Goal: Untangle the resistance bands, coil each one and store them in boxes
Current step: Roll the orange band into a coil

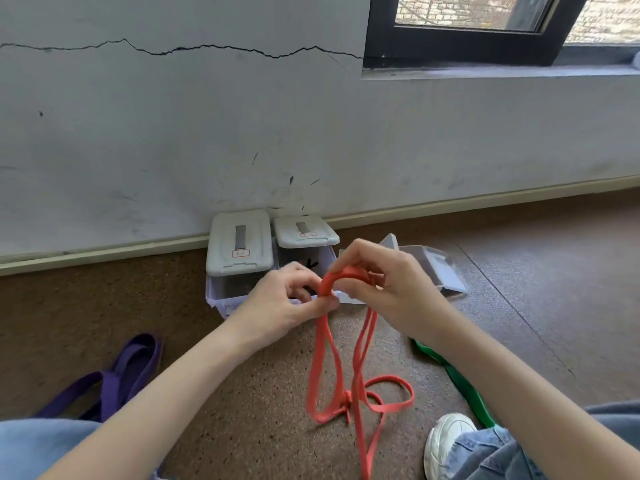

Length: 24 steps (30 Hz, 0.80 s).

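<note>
Nearest the camera, blue denim trouser legs [33,445] fill the lower corners, and a white sneaker [446,441] rests on the speckled brown cork floor [242,410] at the lower right. Between the knees, the long flat coral-red rubber resistance band [323,368] trails on the floor in loose loops, with a small knot low down where strands cross. To the left lies a wide purple rubber resistance band [131,368], folded on itself, apart from the red one. To the right a green rubber resistance band [464,382] runs along the floor and is partly hidden under the right forearm.

Higher up, both hands meet on the top of the red band. The left hand [287,299] pinches it between thumb and curled fingers, and the right hand [384,278] curls its fingers round a bunched arc of the same band, so strands hang from both hands to the floor.

Behind the hands stand two clear plastic storage boxes with grey lids [239,251], side by side against the wall base. Right of them, a clear plastic box [433,268] lies tilted on the floor. Beyond is the grey cracked wall [207,116] and a black-framed window [467,29].
</note>
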Motion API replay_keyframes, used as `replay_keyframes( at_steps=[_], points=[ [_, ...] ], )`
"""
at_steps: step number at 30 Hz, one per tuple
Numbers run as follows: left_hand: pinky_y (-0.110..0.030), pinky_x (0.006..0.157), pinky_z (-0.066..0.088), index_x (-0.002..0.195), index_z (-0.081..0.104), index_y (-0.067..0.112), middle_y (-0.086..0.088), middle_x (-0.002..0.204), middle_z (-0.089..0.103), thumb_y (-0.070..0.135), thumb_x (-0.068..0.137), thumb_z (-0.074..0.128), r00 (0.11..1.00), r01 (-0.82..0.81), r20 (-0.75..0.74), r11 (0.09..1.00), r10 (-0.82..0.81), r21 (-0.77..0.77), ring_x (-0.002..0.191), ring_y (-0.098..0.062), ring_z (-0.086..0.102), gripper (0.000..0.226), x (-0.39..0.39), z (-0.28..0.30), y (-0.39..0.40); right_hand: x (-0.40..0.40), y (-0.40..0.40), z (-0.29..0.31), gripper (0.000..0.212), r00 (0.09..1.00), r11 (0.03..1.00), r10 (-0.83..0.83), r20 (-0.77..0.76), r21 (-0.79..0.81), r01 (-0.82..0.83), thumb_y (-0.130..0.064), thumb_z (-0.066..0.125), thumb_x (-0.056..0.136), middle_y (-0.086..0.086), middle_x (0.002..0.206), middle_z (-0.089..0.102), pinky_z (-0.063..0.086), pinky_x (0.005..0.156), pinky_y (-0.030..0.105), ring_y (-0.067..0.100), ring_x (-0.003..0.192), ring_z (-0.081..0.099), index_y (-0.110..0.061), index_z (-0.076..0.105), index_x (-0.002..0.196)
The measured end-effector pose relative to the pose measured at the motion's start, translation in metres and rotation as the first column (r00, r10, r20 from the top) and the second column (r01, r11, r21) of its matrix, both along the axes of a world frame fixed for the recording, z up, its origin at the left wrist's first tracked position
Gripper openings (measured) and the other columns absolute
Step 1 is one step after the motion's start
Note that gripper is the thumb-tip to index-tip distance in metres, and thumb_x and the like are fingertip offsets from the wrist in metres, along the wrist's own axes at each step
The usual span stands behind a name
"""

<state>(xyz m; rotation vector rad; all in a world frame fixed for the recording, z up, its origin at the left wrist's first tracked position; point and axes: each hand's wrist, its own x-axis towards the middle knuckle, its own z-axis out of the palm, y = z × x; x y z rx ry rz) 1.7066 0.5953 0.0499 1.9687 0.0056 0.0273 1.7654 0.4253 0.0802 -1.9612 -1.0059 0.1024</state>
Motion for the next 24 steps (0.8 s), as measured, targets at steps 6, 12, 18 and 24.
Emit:
replay_keyframes(
  at_steps=[6, 12, 18, 24],
  points=[
    [-0.007, 0.064, 0.041, 0.071, 0.062, 0.031, 0.010, 0.078, 0.065, 0.022, 0.078, 0.073, 0.997, -0.050, -0.038, 0.952, 0.064, 0.303, 0.069, 0.002, 0.061, 0.016, -0.005, -0.022, 0.008, 0.015, -0.013, 0.011, 0.017, 0.957, 0.909, -0.155, -0.245, 0.345, 0.236, 0.002, 0.062, 0.083, 0.008, 0.082, 0.069, 0.055, 0.076, 0.029, 0.019, 0.076, 0.066, -0.015, 0.060, 0.083],
    [-0.012, 0.062, 0.050, 0.079, 0.073, 0.021, -0.003, 0.074, 0.073, 0.021, 0.070, 0.077, 0.987, -0.158, -0.004, 0.987, 0.158, 0.040, 0.067, -0.011, 0.068, 0.009, -0.003, 0.016, 0.043, 0.027, -0.021, -0.004, 0.014, 0.913, 0.917, -0.320, -0.253, 0.159, 0.365, -0.003, 0.060, 0.087, 0.007, 0.083, 0.066, 0.048, 0.074, 0.033, 0.024, 0.081, 0.063, -0.017, 0.059, 0.086],
    [-0.019, 0.063, 0.055, 0.080, 0.076, 0.023, -0.004, 0.076, 0.074, 0.033, 0.063, 0.071, 0.994, 0.087, -0.055, 0.984, -0.097, -0.154, 0.067, -0.012, 0.068, 0.021, -0.011, 0.042, 0.039, 0.019, -0.024, -0.016, 0.025, 0.814, 0.910, 0.020, -0.580, -0.327, -0.255, -0.009, 0.069, 0.080, -0.001, 0.100, 0.071, 0.051, 0.092, 0.036, 0.011, 0.095, 0.067, -0.018, 0.051, 0.095],
    [-0.010, 0.052, 0.044, 0.080, 0.074, 0.021, 0.007, 0.066, 0.070, 0.018, 0.078, 0.070, 0.972, 0.184, -0.139, 0.982, -0.187, -0.036, 0.058, 0.001, 0.061, 0.005, -0.007, 0.029, 0.014, 0.001, -0.006, -0.007, 0.043, 0.816, 0.981, 0.156, -0.557, -0.009, -0.193, -0.015, 0.075, 0.073, 0.004, 0.088, 0.070, 0.053, 0.088, 0.041, 0.022, 0.086, 0.067, -0.018, 0.045, 0.104]
  ],
)
